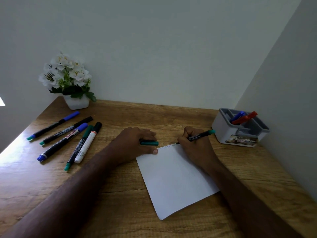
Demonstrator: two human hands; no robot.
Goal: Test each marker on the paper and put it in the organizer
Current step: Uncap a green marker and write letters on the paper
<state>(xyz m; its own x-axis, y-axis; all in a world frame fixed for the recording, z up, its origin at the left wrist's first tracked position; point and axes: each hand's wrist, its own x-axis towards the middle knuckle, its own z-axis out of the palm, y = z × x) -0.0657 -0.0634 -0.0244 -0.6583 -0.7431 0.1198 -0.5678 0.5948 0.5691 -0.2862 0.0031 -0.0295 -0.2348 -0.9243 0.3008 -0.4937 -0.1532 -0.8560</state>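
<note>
One black, green-ended marker (199,135) in right-hand fingers (186,134); left fingers (147,134) around green cap (149,143).

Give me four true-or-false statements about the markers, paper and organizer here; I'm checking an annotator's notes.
1. The right hand writes on the white paper sheet with a black green-ended marker. True.
2. The left hand is empty. False: it holds a green marker cap.
3. The grey-and-white plastic organizer holds a blue marker and a red marker. True.
4. Two markers lie left of the paper. False: five markers.
</note>
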